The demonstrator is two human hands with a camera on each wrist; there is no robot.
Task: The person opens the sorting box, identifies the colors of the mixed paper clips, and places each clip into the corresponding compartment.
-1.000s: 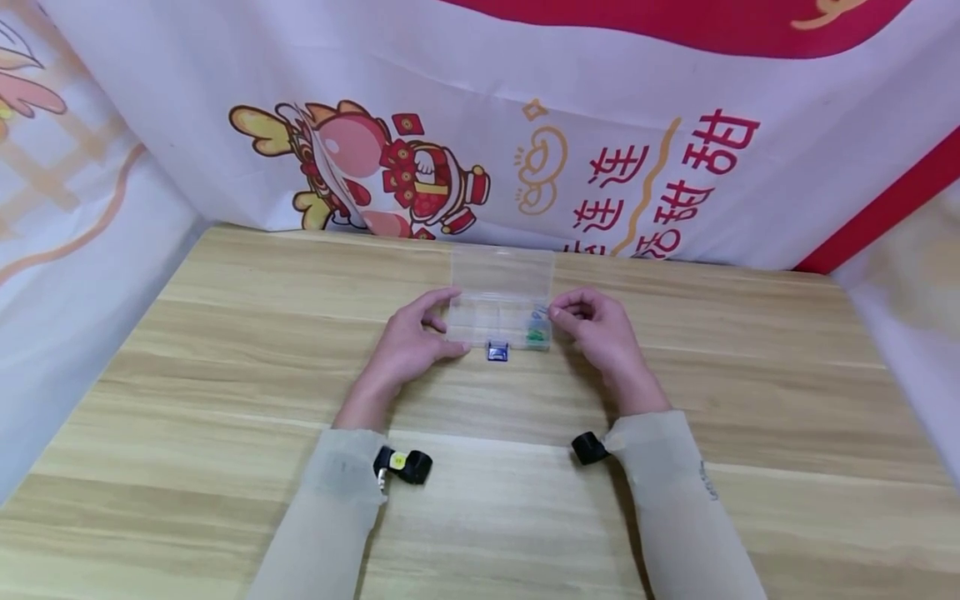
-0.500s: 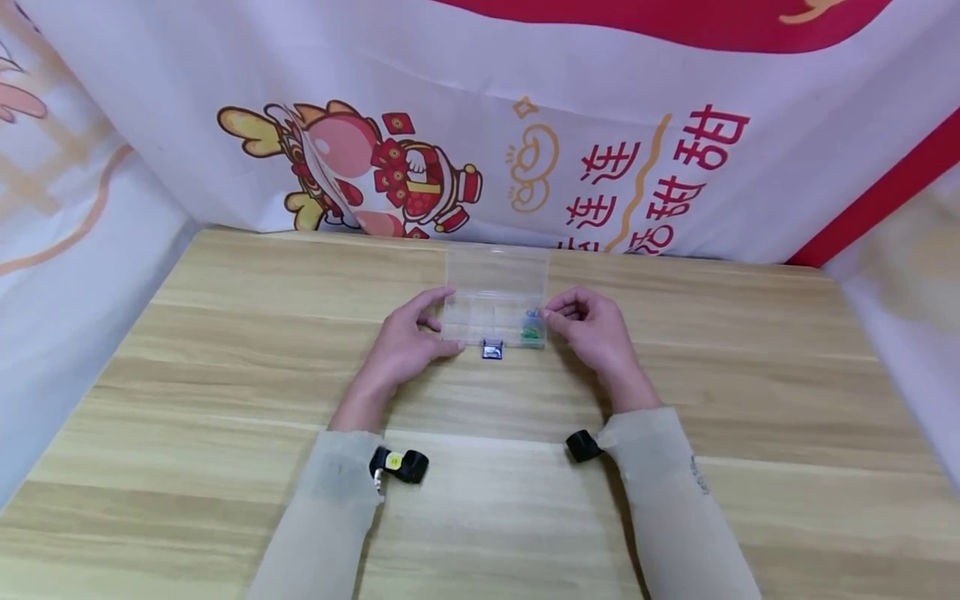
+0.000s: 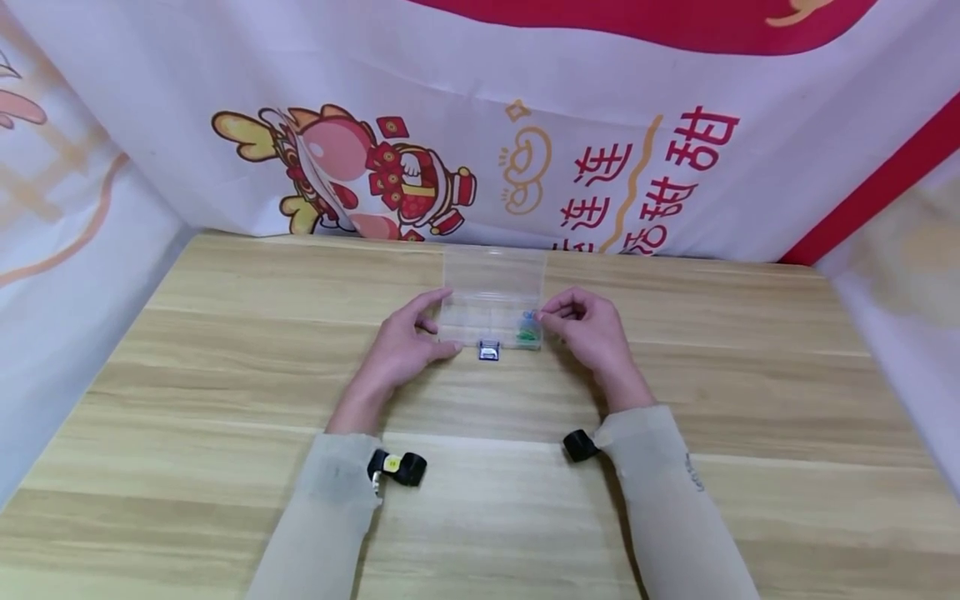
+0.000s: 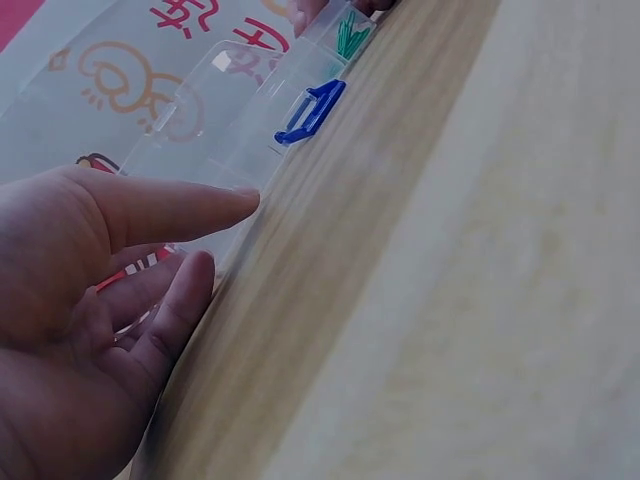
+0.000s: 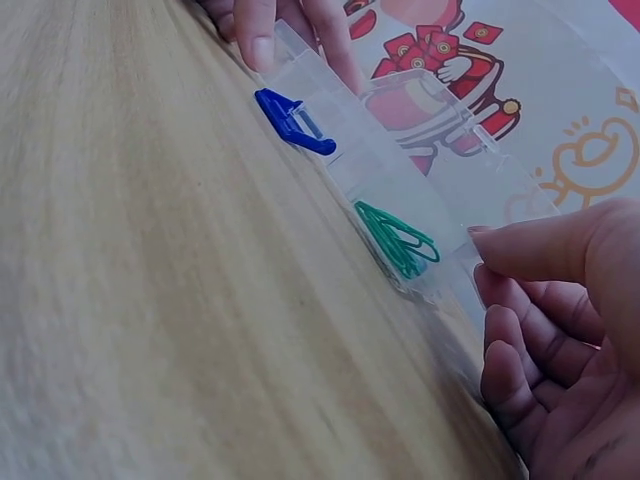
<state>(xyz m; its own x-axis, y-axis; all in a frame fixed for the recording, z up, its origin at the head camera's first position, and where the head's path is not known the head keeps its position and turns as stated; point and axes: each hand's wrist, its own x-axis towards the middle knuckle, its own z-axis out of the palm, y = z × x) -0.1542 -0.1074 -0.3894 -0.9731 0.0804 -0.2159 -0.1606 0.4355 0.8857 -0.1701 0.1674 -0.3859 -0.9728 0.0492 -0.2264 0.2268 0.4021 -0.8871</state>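
A clear plastic compartment box (image 3: 468,317) with its lid (image 3: 493,271) raised stands at the table's back edge. My left hand (image 3: 401,346) holds its left end, thumb at the front and fingers behind. Green paper clips (image 5: 398,240) lie in the front right compartment. Behind them in the head view shows a small blue piece (image 3: 528,315), right at the fingertips of my right hand (image 3: 592,329). That hand's thumb and index tip come together at the box's right end; I cannot tell what is between them. The blue latch (image 5: 293,122) sticks out at the front.
The wooden table (image 3: 480,517) runs out in front of the box and to both sides. Close behind the box hangs a white printed cloth (image 3: 442,75). A black wrist camera (image 3: 405,468) sits at the left sleeve, another camera (image 3: 580,446) at the right.
The head view has shifted slightly, so everything sits a little further left. My right fingertips have moved slightly inward over the box's right end, closer to the blue piece. The left hand keeps its hold.
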